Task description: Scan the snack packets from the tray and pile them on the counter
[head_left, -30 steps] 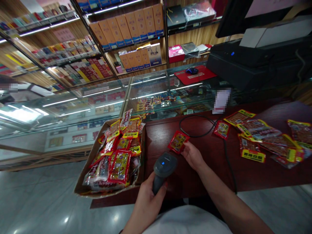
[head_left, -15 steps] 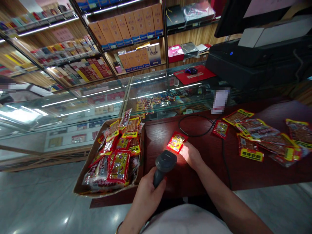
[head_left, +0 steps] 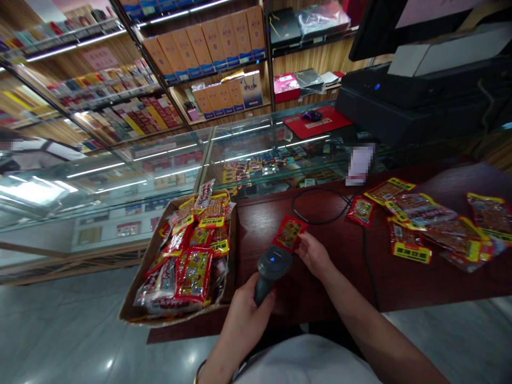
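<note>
Dark-red desk (head_left: 256,213) bears packets (head_left: 424,209), facing a glass counter (head_left: 236,140) and shelves (head_left: 240,114).

Dim tabletop (head_left: 256,213) | bright strip lights (head_left: 184,13) | glare on glass (head_left: 34,192) | edges stretched

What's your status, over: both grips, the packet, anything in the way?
Left grip closed on scanner. Right grip pinching packet by its right edge. Cable loops close behind packet; contact unclear.
</note>
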`<state>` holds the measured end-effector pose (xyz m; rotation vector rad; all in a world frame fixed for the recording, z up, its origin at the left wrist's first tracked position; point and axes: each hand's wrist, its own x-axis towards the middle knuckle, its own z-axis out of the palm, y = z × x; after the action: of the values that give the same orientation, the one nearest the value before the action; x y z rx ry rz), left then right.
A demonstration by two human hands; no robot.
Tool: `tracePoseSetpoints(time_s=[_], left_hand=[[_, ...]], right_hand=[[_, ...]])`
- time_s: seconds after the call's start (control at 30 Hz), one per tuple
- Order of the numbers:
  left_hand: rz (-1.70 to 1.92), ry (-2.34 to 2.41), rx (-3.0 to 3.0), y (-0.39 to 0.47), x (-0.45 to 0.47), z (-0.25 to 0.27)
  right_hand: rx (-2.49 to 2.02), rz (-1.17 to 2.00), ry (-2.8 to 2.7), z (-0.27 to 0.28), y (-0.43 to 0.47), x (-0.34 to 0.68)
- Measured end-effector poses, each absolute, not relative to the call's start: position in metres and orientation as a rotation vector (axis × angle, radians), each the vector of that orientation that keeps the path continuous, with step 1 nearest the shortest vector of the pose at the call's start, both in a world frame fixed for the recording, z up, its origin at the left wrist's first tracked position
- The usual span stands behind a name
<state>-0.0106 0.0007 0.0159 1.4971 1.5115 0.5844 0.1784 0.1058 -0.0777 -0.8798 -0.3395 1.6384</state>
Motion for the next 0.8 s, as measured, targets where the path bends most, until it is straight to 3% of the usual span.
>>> tracePoseSetpoints(time_s=[0.8], left_hand=[[0.583, 1.510, 1.510, -0.004, -0.013, 0.026]], right_hand=[[-0.897, 1.680, -0.278, -0.087, 0.109, 0.180]])
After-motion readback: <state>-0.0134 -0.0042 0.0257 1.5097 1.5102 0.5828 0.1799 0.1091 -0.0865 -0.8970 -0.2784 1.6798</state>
